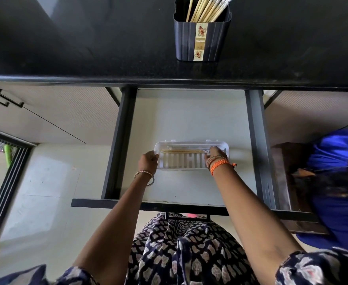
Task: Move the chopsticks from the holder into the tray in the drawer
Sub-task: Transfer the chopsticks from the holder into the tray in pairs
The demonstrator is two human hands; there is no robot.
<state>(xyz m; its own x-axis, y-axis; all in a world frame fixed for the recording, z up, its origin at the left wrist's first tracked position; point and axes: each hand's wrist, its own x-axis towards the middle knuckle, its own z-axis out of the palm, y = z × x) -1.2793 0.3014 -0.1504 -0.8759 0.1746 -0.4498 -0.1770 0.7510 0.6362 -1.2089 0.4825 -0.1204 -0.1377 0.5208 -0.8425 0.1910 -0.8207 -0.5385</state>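
gripping tray (pixel 191 163) and chopsticks (pixel 182 150), both hands' fingers (pixel 210 154), in white drawer (pixel 189 120) under black counter (pixel 86 48)

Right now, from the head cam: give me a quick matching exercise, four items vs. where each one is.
Items:
1. holder
2. tray
3. left hand
4. right hand

Places:
A. on the drawer floor, a few chopsticks lying in it
B. at the tray's right end, over the chopstick tips
C. on the black countertop, packed with upright chopsticks
D. gripping the tray's left end

Pairs: 1-C, 2-A, 3-D, 4-B
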